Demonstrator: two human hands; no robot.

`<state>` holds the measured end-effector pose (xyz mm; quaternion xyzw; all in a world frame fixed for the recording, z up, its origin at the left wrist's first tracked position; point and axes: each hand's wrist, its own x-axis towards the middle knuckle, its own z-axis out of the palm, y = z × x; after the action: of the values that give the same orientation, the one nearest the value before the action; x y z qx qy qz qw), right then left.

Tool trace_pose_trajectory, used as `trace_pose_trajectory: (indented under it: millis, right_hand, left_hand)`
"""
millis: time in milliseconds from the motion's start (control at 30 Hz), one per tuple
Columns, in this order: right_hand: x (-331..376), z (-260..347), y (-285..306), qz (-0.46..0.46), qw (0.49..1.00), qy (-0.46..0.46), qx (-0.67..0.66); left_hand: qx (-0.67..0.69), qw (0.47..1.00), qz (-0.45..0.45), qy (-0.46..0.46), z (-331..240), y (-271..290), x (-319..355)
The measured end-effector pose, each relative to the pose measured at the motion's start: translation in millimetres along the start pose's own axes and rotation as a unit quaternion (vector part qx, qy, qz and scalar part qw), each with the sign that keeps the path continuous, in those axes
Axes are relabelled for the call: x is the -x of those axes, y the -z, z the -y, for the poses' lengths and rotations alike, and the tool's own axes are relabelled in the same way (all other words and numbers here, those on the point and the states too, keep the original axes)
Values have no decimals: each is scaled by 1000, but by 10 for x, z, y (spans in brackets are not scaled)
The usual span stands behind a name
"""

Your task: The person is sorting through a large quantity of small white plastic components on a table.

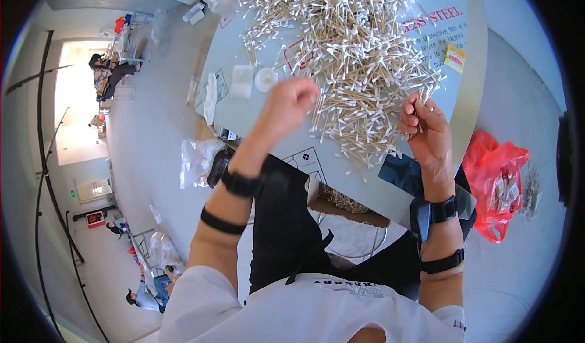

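White shirt fabric [317, 309] fills the bottom middle of the frame, with dark trousers [286, 221] above it and two bare forearms rising from the lower edge, each wearing a black band and a black wrist strap. At center frame the left hand [287, 102] is curled into a loose fist above the near part of the counter [341, 160]; whether it grips anything cannot be told, since the fingers fold away from view. At right of center the right hand [426, 130] has its fingers pressed together, pinching a few cotton swabs [420, 102] at the lower right fringe of the big pile of cotton swabs [341, 44], which spreads over the counter across the upper middle of the frame. Just left of the left hand, a small round white lid [265, 79] and a clear square box [242, 81] lie on the counter beside the pile. A small yellow packet [454, 56] sits at the upper right, near the counter's edge. A red plastic bag [496, 178] lies on the floor at right, and a clear plastic bag [198, 160] lies on the floor left of center. People sit at other counters far off at the left rim.
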<state>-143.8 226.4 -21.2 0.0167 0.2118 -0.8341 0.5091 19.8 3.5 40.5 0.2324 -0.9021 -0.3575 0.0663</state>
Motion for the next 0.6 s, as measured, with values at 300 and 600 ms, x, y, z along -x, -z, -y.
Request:
trace_pose_trajectory:
  millis: [300,600]
  right_hand:
    - [-21,-19,-24,2,1000,3,9]
    - [-12,-12,44,-16,1000,-1,10]
  left_hand:
    - [-131,981,-145,2,733,281,-1478]
    - [-176,970,-98,139,748,160,-1680]
